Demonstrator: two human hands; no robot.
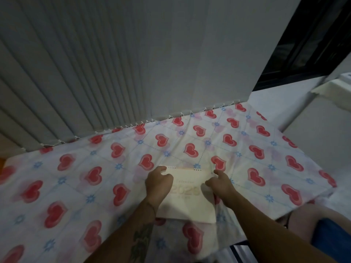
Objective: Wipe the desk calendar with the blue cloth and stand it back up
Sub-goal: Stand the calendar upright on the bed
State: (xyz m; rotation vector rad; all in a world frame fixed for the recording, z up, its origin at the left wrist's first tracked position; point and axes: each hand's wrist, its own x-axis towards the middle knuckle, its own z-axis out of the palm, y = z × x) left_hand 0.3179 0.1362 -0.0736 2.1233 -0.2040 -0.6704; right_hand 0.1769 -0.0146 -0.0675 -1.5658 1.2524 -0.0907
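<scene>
A pale cardboard desk calendar [187,196] with wire-spiral binding along its far edge sits on the wrinkled heart-print tablecloth [266,158], near the surface's near edge. The left hand [158,184] holds its left side, fingers curled over the top corner; the right hand [221,185] touches its right edge, fingers loosely spread.

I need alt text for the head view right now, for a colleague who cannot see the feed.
A cream desk calendar sits on a heart-patterned tablecloth, with a person's left hand at its left edge and right hand at its right edge. Pale vertical blinds hang behind the table. No blue cloth is visible.
</scene>
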